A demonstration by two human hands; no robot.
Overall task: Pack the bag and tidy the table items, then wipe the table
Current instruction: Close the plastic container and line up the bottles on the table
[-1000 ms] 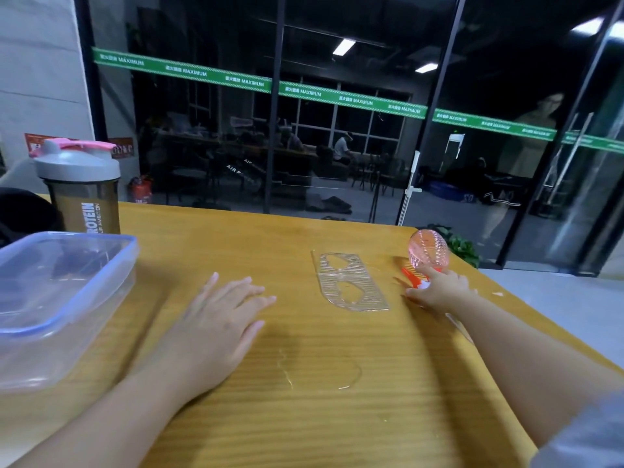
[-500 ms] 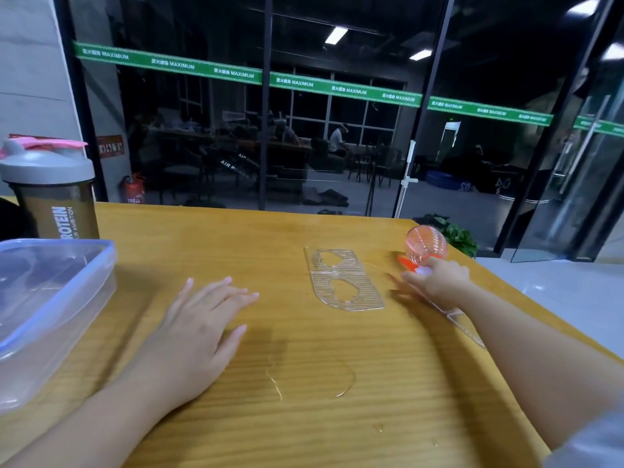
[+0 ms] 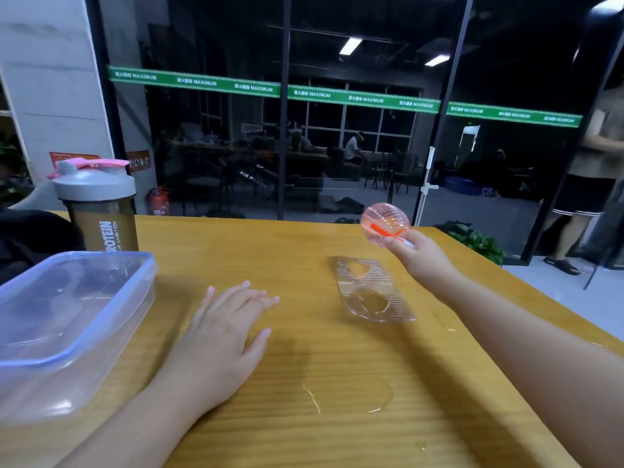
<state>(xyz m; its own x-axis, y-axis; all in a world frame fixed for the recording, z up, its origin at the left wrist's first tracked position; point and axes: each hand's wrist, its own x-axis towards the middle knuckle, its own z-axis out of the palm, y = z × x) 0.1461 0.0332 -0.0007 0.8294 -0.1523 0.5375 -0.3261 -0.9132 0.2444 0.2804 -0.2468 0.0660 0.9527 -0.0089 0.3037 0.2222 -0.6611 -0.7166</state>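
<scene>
with the right hand point(image 3: 417, 253) pinching the pink ribbed ball point(image 3: 385, 224) lifted above the table's point(image 3: 337, 434) far right and the left hand point(image 3: 223, 336) resting flat, carry it level, steering clear of the puddle point(image 3: 347, 395).

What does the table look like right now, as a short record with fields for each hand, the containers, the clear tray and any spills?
left hand: left hand flat on the wooden table, fingers straight, holding nothing
right hand: right hand pinches the pink ribbed ball above the table
containers: lidded plastic box at left edge; shaker bottle upright behind it
clear tray: clear tray lies flat between the hands, below the ball
spills: puddle near the front, smaller drops to the right
</scene>
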